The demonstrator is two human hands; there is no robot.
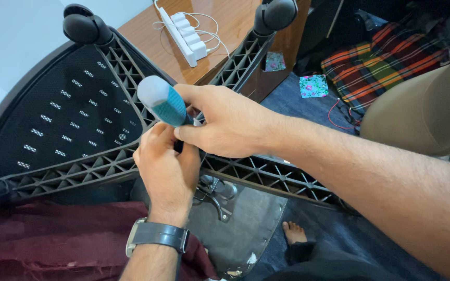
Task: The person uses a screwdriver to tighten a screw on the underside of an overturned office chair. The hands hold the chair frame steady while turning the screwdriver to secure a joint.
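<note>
Two hands crowd the hub of the upturned chair base point(105, 164), right hand point(230, 127) gripping the teal-handled screwdriver point(165, 101), left hand point(167, 166) pinching beneath; a slipping tip could jab those fingers.

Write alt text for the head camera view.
Two bare hands work at the hub of an upturned black chair base: the right hand grips a teal-handled screwdriver, the left hand, with a wristwatch, steadies below. A white power strip lies on a wooden table behind.
</note>
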